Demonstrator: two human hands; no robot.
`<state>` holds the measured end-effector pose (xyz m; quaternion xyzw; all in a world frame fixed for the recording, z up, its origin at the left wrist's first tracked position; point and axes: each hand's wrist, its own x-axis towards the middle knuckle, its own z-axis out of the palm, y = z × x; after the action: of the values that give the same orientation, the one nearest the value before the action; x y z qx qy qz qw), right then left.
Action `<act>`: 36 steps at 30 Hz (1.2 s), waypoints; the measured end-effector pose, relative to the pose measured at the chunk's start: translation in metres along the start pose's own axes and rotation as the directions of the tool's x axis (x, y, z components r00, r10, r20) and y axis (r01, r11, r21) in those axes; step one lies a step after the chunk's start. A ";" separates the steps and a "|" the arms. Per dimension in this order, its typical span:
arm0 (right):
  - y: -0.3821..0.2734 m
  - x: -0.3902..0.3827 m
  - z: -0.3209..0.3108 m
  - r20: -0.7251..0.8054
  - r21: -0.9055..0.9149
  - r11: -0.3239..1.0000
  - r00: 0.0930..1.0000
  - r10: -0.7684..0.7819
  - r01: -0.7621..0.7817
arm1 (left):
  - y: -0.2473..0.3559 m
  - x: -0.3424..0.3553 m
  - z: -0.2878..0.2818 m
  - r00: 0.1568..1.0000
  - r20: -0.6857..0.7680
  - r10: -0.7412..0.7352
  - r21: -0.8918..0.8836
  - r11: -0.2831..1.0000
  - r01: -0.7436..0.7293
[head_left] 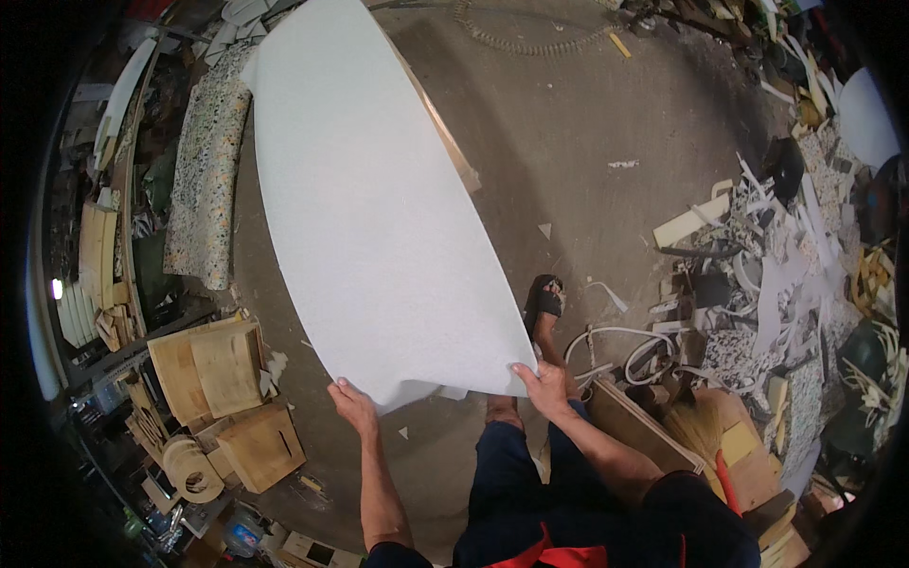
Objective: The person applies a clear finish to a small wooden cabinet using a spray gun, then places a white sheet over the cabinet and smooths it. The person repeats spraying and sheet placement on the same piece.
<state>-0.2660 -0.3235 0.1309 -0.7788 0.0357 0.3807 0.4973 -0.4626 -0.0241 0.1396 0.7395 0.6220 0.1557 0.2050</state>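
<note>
Head view: 1 large white sheet (pixel 379 208) ran from both hands to the upper edge of the frame, over the floor (pixel 606 123), its near edge sagging between the 2 grips. Left hand (pixel 354 407): clamped on the near left corner. Right hand (pixel 546 388): clamped on the near right corner, thumb on top; fingers beneath were hidden. A brown strip (pixel 440 123) showed along the sheet's right side; could not tell whether it bore any weight. Judgement: good handling called for an equal pull at both corners, enough to flatten the sag without creasing, with the hands kept level. Speckled foam (pixel 204 180) lay just beside it on the left, wooden pieces (pixel 213 364) nearer. Scrap heap (pixel 729 355) lay well apart, right.
</note>
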 end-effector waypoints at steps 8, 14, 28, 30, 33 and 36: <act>0.016 0.004 -0.010 -0.080 0.045 0.994 0.992 -0.100 0.104 | -0.005 -0.006 0.010 0.996 -0.040 0.076 0.016 0.997 -0.076; 0.021 0.011 -0.017 -0.130 0.003 0.997 0.989 -0.076 0.077 | -0.002 -0.017 0.020 0.999 -0.026 0.035 -0.009 0.999 -0.035; -0.024 -0.010 -0.041 -0.033 -0.001 0.964 0.963 -0.267 0.267 | 0.024 -0.024 -0.011 1.000 0.005 0.003 -0.105 0.994 -0.003; -0.048 -0.017 -0.046 -0.008 0.025 0.956 0.957 -0.291 0.291 | 0.039 -0.021 -0.030 1.000 0.024 -0.018 -0.131 0.991 0.021; -0.083 -0.034 -0.068 0.147 -0.022 0.978 0.968 -0.203 0.208 | 0.058 -0.017 -0.063 1.000 0.007 -0.007 -0.193 0.981 0.009; -0.105 -0.050 -0.081 0.138 -0.011 0.953 0.944 -0.299 0.304 | 0.066 -0.023 -0.096 0.999 0.006 -0.039 -0.218 0.975 0.039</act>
<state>-0.2106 -0.3518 0.2579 -0.7553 -0.1237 0.3525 0.5384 -0.4564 -0.0454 0.2561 0.7004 0.6155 0.2181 0.2883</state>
